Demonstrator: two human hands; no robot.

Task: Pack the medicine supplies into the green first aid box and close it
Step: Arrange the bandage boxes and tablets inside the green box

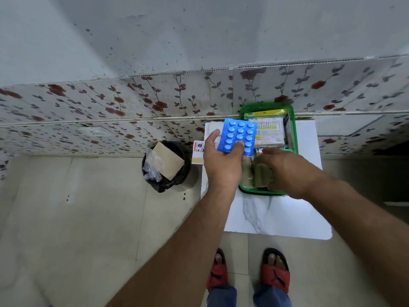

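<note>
The green first aid box (294,129) stands open on a small white marble-top table (272,216). Inside lie a white and yellow packet (269,129) and beige bandage rolls (261,173). My left hand (221,160) holds a blue blister strip of tablets (238,135) just above the box's left edge. My right hand (285,171) reaches into the near part of the box and rests on the bandage rolls; whether it grips them is hidden. A small white and yellow medicine carton (198,152) lies at the table's left edge, partly behind my left hand.
A black waste bin (164,165) with cardboard and plastic inside stands on the floor left of the table. A floral tiled wall (132,103) runs right behind the table. My feet in red sandals (247,273) are at the table's near edge.
</note>
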